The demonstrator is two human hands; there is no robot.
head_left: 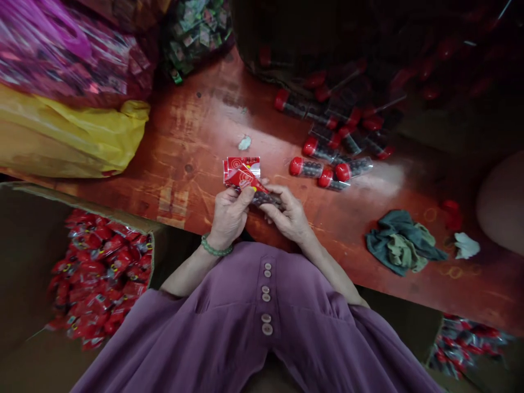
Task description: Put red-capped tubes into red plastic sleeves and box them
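Both of my hands meet over the near edge of the table. My left hand (232, 213), with a green bead bracelet on the wrist, pinches a red printed plastic packet (241, 176) between thumb and fingers. My right hand (290, 214) is closed around a clear tube of small dark balls (265, 200), its end against the packet; whether it sits inside the packet I cannot tell. More red packets (250, 160) show flat just beyond my left thumb. Several clear tubes with red caps (308, 167) lie in a loose pile to the right.
A small white scrap (244, 143) lies on the red table (184, 136). Crumpled green cloths (403, 243) are at the right. Yellow (94, 136) and pink bags (73, 60) stand at left. A cardboard box (152, 256) below holds red packed items (102, 273).
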